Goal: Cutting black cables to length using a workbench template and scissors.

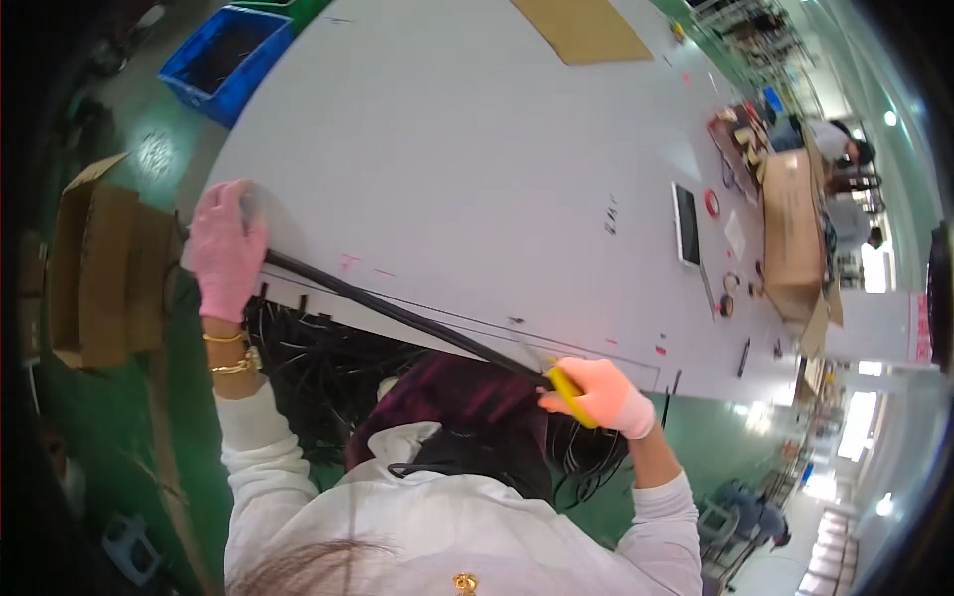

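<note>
A long black cable [397, 312] runs slantwise along the near edge of the white table [447, 159]. At its left end my left hand [229, 248], in a pink glove, is closed over it at the table's left corner; the fingertips are partly hidden. Something pale and see-through shows beside those fingers. My right hand [601, 394], in a lighter pink-orange glove, is closed on yellow-handled scissors [568, 395]. The pale blades point up and left, close to the cable's right end. Whether the right fingers also pinch the cable is hard to see.
Many black cables [298, 348] hang below the table edge by my lap. A blue crate [227, 62] stands beyond the far left corner, an open cardboard box [104, 268] at left. Rightward lie a tablet [686, 223], red tape [712, 204] and a large carton [792, 219].
</note>
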The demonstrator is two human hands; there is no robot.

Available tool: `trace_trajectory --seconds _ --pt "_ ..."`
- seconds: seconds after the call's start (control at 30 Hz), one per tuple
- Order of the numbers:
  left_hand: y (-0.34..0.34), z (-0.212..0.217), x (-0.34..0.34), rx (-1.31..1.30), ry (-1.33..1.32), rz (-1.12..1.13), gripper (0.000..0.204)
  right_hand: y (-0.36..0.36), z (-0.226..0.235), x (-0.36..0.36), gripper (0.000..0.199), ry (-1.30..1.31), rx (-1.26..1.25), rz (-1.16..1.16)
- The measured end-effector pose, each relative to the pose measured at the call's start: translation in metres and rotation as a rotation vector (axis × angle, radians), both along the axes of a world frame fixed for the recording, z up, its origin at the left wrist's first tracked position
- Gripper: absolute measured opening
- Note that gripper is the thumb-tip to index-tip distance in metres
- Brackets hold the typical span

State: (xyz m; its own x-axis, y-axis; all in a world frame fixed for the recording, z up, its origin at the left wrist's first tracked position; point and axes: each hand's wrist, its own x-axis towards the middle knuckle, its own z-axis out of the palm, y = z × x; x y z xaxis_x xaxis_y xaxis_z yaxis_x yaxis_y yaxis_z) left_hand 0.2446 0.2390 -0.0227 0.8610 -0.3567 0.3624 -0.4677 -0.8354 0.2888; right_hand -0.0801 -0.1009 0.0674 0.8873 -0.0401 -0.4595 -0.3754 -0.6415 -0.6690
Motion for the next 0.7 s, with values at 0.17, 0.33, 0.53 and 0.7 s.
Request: trace_trajectory --seconds 0.17,0.33,0.53,0.7 --pt "0.002 -0.01 0.004 0.033 -0.014 -0.032 0.033 -0.047 0.027 -0.051 0.027 0.25 0.252 -0.544" --pt "0.01 -0.014 0.006 0.048 -0.035 -0.059 0.031 -0.06 0.008 -0.031 0.029 0.191 0.042 -0.421" --pt "0.006 -0.013 0.004 0.099 0.037 0.01 0.031 -0.068 -0.011 -0.029 0.033 0.2 -0.27 -0.214" --pt "0.013 -0.017 0.011 0.126 0.005 -0.02 0.032 -0.062 -0.016 -0.02 0.038 0.304 -0.519 -0.133"
